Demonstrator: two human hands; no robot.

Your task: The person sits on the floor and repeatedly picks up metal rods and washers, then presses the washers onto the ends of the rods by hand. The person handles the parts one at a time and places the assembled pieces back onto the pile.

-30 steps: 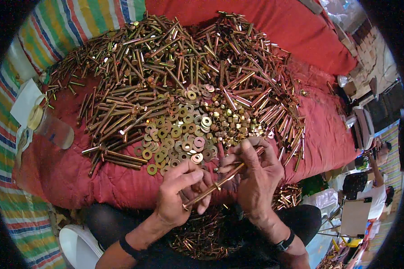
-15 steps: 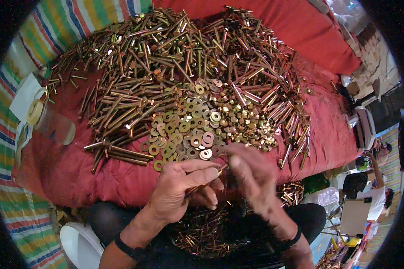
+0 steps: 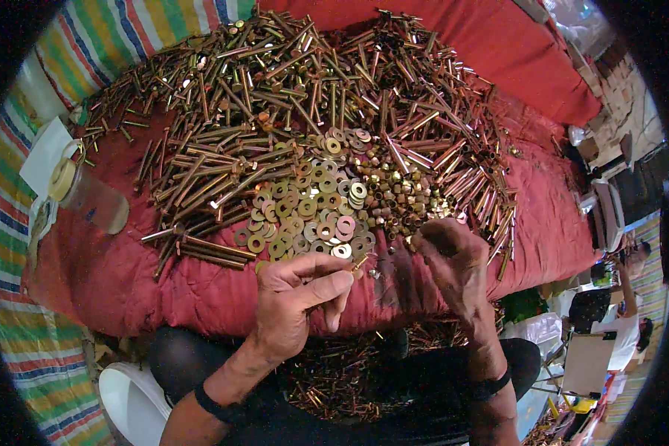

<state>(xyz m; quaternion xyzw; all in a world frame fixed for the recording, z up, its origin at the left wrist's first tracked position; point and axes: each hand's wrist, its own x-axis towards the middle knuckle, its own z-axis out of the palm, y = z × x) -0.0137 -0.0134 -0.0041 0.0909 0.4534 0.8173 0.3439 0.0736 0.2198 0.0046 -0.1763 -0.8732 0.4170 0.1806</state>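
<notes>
Left hand pinches bolt (any lettering indiscernible).

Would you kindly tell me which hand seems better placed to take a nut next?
Probably the right hand: it is at the near edge of the nuts, whereas the left hand is by the washers and appears to pinch a bolt.

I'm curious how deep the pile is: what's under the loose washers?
Some washers overlap others, and red cloth shows along their near edge. What lies beneath the heap's middle is covered; the left hand hides some of that edge.
</notes>
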